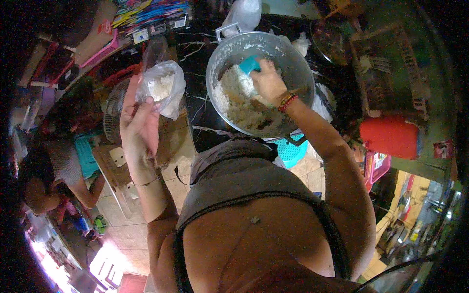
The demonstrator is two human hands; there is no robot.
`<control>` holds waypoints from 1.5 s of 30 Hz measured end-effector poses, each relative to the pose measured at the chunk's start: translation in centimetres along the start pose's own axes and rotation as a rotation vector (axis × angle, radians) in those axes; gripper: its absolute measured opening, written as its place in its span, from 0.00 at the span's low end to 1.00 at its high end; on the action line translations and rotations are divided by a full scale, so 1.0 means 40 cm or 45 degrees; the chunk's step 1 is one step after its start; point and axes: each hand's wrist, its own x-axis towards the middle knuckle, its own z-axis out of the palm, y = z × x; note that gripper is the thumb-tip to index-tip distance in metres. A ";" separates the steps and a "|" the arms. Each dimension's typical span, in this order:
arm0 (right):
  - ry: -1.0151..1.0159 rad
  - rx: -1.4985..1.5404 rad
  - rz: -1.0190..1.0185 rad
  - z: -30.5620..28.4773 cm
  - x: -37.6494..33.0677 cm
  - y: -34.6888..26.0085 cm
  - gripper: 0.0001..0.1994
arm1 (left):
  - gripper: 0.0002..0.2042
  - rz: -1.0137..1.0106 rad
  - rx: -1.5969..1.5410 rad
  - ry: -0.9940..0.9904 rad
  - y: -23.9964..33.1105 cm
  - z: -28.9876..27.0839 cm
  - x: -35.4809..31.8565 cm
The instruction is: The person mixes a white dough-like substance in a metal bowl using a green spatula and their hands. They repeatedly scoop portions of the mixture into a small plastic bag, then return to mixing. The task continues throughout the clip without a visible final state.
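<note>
**Scooping rice from the pot, bag held ready**

We hold our left hand [140, 122] raised at the left, forearm rising from the lower edge, wrist upright, fingers pinching the mouth of a clear plastic bag [161, 88]. The bag hangs open beside the pot and has a small portion of white rice in its bottom.

Our right arm reaches forward and bends inward over the rim of a large metal pot [298, 63] on the dark marbled counter [195, 105]. Our right hand [268, 83], a beaded bracelet at its wrist, is closed around a teal scoop [249, 64], palm down, pressing it into the cooked rice [239, 105] that fills the pot's lower half.

To the right stands a red container [391, 136]. A person [58, 161] bends over at the far left.
</note>
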 end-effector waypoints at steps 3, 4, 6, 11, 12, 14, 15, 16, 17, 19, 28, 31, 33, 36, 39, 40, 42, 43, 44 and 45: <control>-0.001 0.304 -0.034 -0.076 0.016 -0.040 0.07 | 0.25 -0.005 -0.023 0.011 0.001 -0.011 -0.010; -0.021 0.417 -0.164 -0.041 -0.001 -0.053 0.07 | 0.25 -0.013 -0.033 0.011 0.000 -0.013 -0.011; -0.213 0.374 -0.242 -0.014 -0.048 -0.129 0.07 | 0.25 -0.014 -0.043 -0.007 -0.006 -0.018 -0.010; -0.094 0.101 0.013 -0.012 -0.023 -0.099 0.10 | 0.24 -0.021 -0.035 0.007 0.005 -0.008 -0.023; -0.018 0.055 0.074 -0.018 -0.006 -0.075 0.09 | 0.25 -0.017 -0.017 0.018 0.009 -0.018 -0.025; 0.121 -0.055 0.098 -0.054 0.023 -0.009 0.08 | 0.25 -0.011 -0.002 0.045 0.014 -0.026 -0.032; 0.192 -0.111 0.110 -0.071 0.034 0.004 0.07 | 0.25 -0.006 -0.006 0.061 0.014 -0.030 -0.037; 0.159 -0.057 0.091 -0.094 0.036 -0.009 0.07 | 0.25 -0.004 -0.016 0.069 0.009 -0.032 -0.038; 0.140 0.032 0.039 -0.091 0.031 -0.025 0.06 | 0.25 -0.008 -0.035 0.051 0.004 -0.036 -0.037; 0.098 0.199 -0.063 -0.066 0.016 -0.055 0.06 | 0.25 -0.017 -0.083 0.010 -0.011 -0.041 -0.032; -0.152 -0.157 0.084 0.045 0.047 0.000 0.10 | 0.25 0.014 -0.032 0.085 0.004 -0.029 -0.049; -0.046 -0.149 0.131 0.001 0.069 0.021 0.11 | 0.25 -0.009 -0.047 0.078 0.003 -0.042 -0.058; -0.045 -0.022 -0.018 -0.012 0.063 -0.014 0.10 | 0.25 -0.008 -0.050 0.129 0.003 -0.032 -0.068; -0.014 0.160 -0.305 0.010 0.047 -0.093 0.10 | 0.25 -0.030 -0.077 0.102 -0.004 -0.037 -0.062; -0.154 0.187 -0.206 0.090 0.021 -0.082 0.10 | 0.25 -0.040 -0.044 0.101 -0.001 -0.021 -0.062; -0.162 0.196 -0.212 0.088 0.011 -0.092 0.11 | 0.25 -0.031 -0.006 0.122 0.006 -0.019 -0.065; -0.309 0.363 -0.360 0.051 -0.020 -0.097 0.09 | 0.26 0.005 0.072 0.145 0.005 -0.032 -0.074; -0.385 0.450 -0.434 0.026 -0.038 -0.099 0.09 | 0.26 0.018 0.111 0.158 0.005 -0.037 -0.083; -0.396 0.519 -0.545 0.004 -0.037 -0.075 0.07 | 0.26 0.024 0.094 0.158 -0.006 -0.036 -0.079; -0.397 0.476 -0.387 -0.008 -0.029 -0.073 0.07 | 0.26 0.030 0.077 0.160 -0.022 -0.030 -0.075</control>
